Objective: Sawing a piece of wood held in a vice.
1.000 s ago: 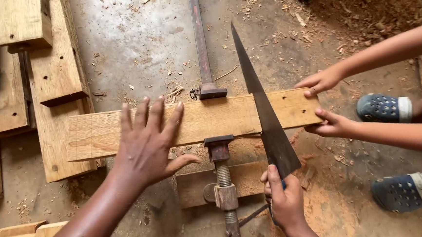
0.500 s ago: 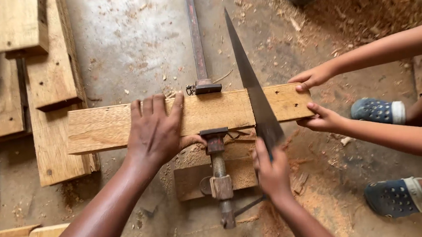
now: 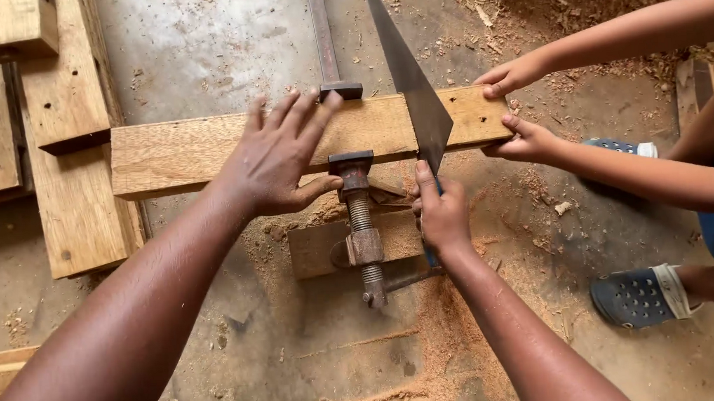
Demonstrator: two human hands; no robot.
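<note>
The handsaw (image 3: 412,81) is gripped at its handle by the right hand (image 3: 443,213), pulled lower than a moment ago, so the cut's mid-stroke. The plank (image 3: 181,153) is pinned flat by the open left hand (image 3: 276,160), clamped in the rusty bar clamp (image 3: 360,217). Its far end is steadied by another person's hands (image 3: 521,108) over the sawdusty floor (image 3: 215,36).

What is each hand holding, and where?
The right hand grips the saw by its handle end. The left hand holds nothing; it presses flat on the plank.
</note>
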